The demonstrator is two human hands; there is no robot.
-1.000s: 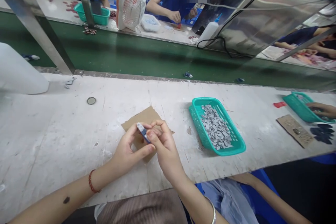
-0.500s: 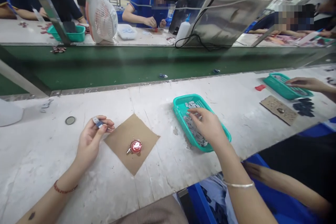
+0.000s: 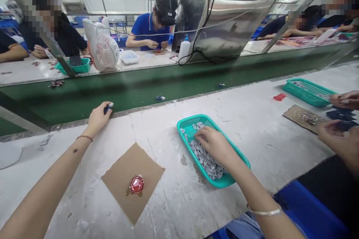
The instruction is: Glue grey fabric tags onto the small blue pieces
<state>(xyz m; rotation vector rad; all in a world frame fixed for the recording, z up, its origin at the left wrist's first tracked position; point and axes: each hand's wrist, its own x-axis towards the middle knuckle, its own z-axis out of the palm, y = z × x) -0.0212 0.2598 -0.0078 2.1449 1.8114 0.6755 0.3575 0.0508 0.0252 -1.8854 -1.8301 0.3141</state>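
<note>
My left hand [image 3: 98,118] reaches to the table's far edge, fingers closed around a small dark-blue and white piece [image 3: 108,108] beside the green belt. My right hand [image 3: 212,142] is over the green plastic basket [image 3: 181,124], its fingertips bent together among small grey pieces [image 3: 207,161]. Whether a piece is between those fingers I cannot make out. Between my arms lies a square of brown cardboard [image 3: 123,170], turned cornerwise. On it rests a shiny red round cap [image 3: 137,184] in a brownish wet-looking patch.
A green belt [image 3: 134,91] runs beyond the table, carrying small dark-blue and white pieces [image 3: 160,98]. At right, a co-worker's hands [image 3: 336,134] are near another green basket [image 3: 305,91] and a cardboard piece [image 3: 301,115]. Across the belt stand a fan [image 3: 103,50] and a white bottle [image 3: 184,49].
My left hand has moved forward from beside the cardboard to the belt's edge, still holding the small dark-blue and white piece. My right hand stays at the basket. The view has tilted up.
</note>
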